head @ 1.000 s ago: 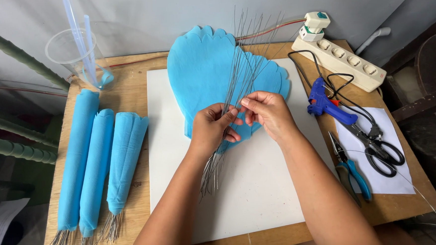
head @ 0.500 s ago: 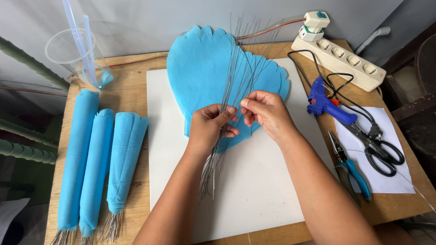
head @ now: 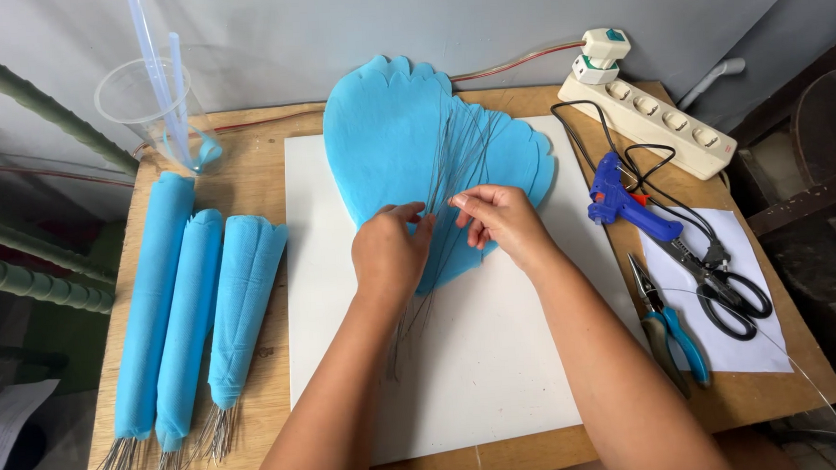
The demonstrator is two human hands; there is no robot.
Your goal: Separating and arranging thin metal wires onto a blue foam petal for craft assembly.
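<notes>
- Since a second ago, little has shifted: both hands remain over the blue petal-shaped sheets [head: 404, 140], with the fan of thin wires [head: 457, 152] spread a touch wider.
- Both forearms reach up from the bottom edge and meet at the middle of the white board [head: 502, 374], palms turned down.
- Three rolled blue bundles [head: 189, 314] with wire ends lie to the left on the wooden table [head: 262, 176], near a clear plastic cup [head: 149, 111] holding straws.
- On the right sit a blue glue gun [head: 626, 200], a white power strip [head: 646, 123], black scissors [head: 726, 290] on white paper and blue-handled pliers [head: 671, 331].
- The left hand [head: 389, 256] is curled around the wire stems, which trail out below the wrist; its grip looks closed, though the fingers are partly hidden.
- The right hand [head: 498, 221] pinches narrowly, thumb and forefinger tips together on one or two wires, other fingers loosely bent above the sheets.
</notes>
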